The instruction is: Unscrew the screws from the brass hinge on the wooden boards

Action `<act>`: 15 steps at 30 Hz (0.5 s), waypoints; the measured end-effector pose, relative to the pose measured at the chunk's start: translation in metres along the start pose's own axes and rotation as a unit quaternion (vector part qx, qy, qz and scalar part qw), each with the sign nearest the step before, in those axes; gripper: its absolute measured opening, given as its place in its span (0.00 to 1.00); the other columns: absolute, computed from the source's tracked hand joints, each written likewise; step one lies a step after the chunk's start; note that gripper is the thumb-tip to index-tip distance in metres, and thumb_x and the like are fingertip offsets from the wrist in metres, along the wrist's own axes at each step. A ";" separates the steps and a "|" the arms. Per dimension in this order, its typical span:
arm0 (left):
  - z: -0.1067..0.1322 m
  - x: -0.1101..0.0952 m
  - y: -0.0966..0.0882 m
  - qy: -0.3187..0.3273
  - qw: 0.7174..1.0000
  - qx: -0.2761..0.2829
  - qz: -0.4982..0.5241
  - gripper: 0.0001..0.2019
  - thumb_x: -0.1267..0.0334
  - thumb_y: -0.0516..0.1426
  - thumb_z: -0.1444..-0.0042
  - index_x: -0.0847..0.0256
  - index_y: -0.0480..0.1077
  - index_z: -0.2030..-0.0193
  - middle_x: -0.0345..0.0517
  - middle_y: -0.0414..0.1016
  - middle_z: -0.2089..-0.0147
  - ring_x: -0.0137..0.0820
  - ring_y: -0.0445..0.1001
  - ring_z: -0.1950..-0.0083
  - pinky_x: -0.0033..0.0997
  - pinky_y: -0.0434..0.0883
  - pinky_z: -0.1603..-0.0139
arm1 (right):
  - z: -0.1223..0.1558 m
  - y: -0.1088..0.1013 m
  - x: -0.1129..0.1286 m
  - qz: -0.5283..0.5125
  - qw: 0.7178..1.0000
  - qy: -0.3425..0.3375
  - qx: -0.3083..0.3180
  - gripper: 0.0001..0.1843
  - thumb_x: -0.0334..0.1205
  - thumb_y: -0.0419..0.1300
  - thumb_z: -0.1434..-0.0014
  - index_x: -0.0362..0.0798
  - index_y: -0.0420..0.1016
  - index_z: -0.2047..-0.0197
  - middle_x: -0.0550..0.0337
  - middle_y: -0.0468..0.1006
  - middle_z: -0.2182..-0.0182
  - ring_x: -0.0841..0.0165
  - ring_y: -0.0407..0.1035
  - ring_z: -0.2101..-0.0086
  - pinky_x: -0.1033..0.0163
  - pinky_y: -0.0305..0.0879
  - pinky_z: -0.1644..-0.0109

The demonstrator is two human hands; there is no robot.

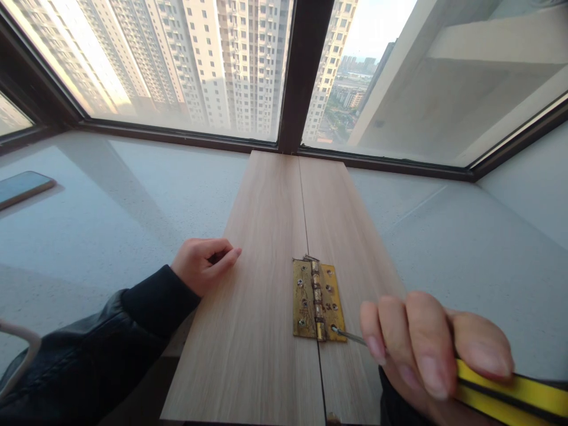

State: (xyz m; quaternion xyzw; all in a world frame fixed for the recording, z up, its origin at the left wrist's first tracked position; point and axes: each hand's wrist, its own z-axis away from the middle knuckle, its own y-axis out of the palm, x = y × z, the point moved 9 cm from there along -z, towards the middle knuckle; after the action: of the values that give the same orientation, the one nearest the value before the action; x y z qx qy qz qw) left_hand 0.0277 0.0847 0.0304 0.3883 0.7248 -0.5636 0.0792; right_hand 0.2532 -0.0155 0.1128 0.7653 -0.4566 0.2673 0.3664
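A brass hinge lies open and flat across the seam between two pale wooden boards, with screws in several of its holes. On the right, my right hand is wrapped round a screwdriver with a yellow and black handle. Its thin metal shaft slants left, and the tip meets the lowest hole on the hinge's right leaf. My left hand rests at the left edge of the boards, fingers curled and thumb against the index finger. I see nothing held in it. A small metal piece sits at the hinge's top end.
Beneath the boards is a pale speckled sill. A phone lies on it at the far left. Dark window frames stand behind the boards' far end. A light-coloured curved tube shows at the lower left.
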 end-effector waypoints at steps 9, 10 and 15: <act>0.001 0.001 0.001 -0.004 1.000 0.005 0.005 0.18 0.58 0.51 0.44 0.65 0.65 0.82 0.35 0.55 0.84 0.21 0.54 0.81 0.22 0.55 0.79 | 0.010 -0.002 -0.004 -0.023 0.997 0.061 -0.048 0.03 0.42 0.58 0.40 0.55 0.67 0.66 0.71 0.60 0.84 0.75 0.54 0.84 0.67 0.56 0.78; 0.001 0.001 0.001 -0.005 1.000 0.004 0.003 0.18 0.58 0.51 0.44 0.65 0.65 0.82 0.35 0.55 0.84 0.21 0.54 0.81 0.22 0.55 0.79 | 0.010 -0.006 -0.003 -0.014 0.997 0.050 -0.049 0.05 0.42 0.59 0.41 0.54 0.68 0.69 0.69 0.64 0.81 0.74 0.57 0.82 0.67 0.57 0.77; 0.001 0.001 0.000 -0.005 1.000 0.001 0.003 0.18 0.58 0.52 0.44 0.65 0.64 0.82 0.34 0.54 0.84 0.21 0.54 0.81 0.23 0.54 0.79 | 0.005 0.001 -0.008 -0.018 0.997 0.023 0.069 0.17 0.52 0.51 0.37 0.52 0.71 0.71 0.67 0.67 0.81 0.74 0.60 0.81 0.66 0.59 0.76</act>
State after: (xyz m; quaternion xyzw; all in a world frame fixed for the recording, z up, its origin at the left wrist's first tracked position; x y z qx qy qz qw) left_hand 0.0265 0.0842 0.0295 0.3880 0.7226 -0.5659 0.0844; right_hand 0.2490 -0.0160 0.1045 0.7906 -0.4145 0.3089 0.3283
